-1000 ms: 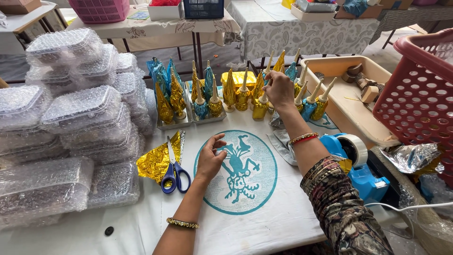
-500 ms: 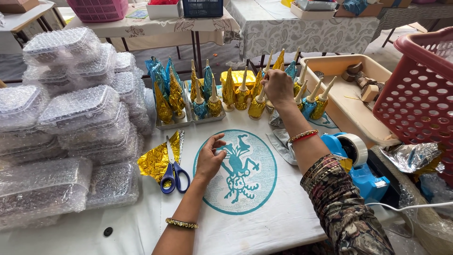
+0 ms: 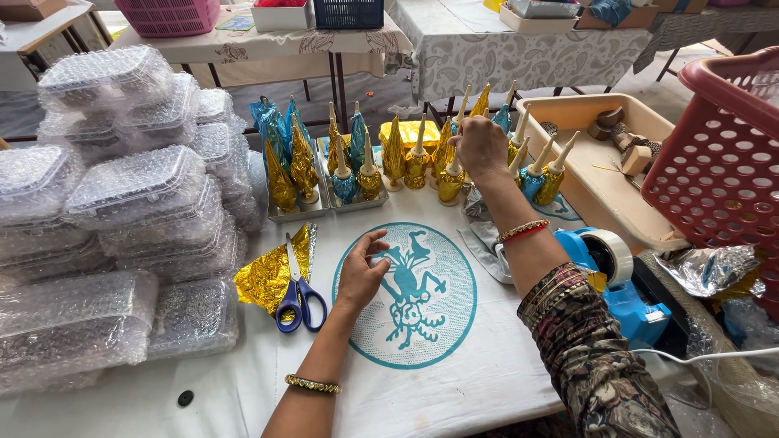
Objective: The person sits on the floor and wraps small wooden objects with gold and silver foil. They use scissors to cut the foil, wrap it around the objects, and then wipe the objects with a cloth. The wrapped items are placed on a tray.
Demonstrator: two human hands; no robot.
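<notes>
My right hand (image 3: 480, 146) is up at 12 o'clock, grip pinching a gold foil cone (image 3: 451, 180) among the row. Left hand (image 3: 362, 274) rests released on the counter (image 3: 243, 381). I'd lift it straight, gently.

Single view, head-worn camera. Position: above the near edge of the white table (image 3: 454, 405), close over the person's forearms. Facing: forward and steeply down, towards the table's far edge. Range: near; the table fills most of the frame, further tables (image 3: 519, 49) across the top. No second view, so nothing shared.
</notes>
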